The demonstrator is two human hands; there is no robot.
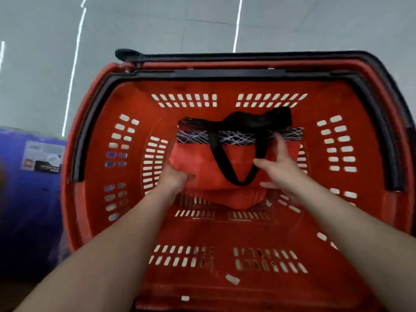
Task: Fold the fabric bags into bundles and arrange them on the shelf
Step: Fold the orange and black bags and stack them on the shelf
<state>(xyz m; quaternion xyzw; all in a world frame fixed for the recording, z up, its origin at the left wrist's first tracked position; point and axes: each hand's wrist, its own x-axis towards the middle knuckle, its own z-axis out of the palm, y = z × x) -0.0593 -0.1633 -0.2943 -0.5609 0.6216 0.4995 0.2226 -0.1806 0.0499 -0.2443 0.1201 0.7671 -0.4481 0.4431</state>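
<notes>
Crosswise, the red fabric bag (202,158) lies on the floor of a red shopping basket (99,167), its long axis running left to right. Its black-and-white patterned band (193,137) is at the far edge, and its black strap (225,167) loops toward the person. The left hand (174,174) grips the near-left edge, fingers curled into the cloth. The right hand (279,167) rests on the bag with fingers spread, one reaching the band. A blue box (29,199) stands beside the basket.

Matt red cloth bag (202,163) with black webbing straps (221,161) lies in a glossy slotted plastic basket (99,140).

Red on red, black trim.
Red bag (202,163), black straps (221,163), white-scribbled black band (236,137); red basket (99,154), black rim (225,73); blue box (27,199) beyond the left hand (174,174); grey floor (157,30).
</notes>
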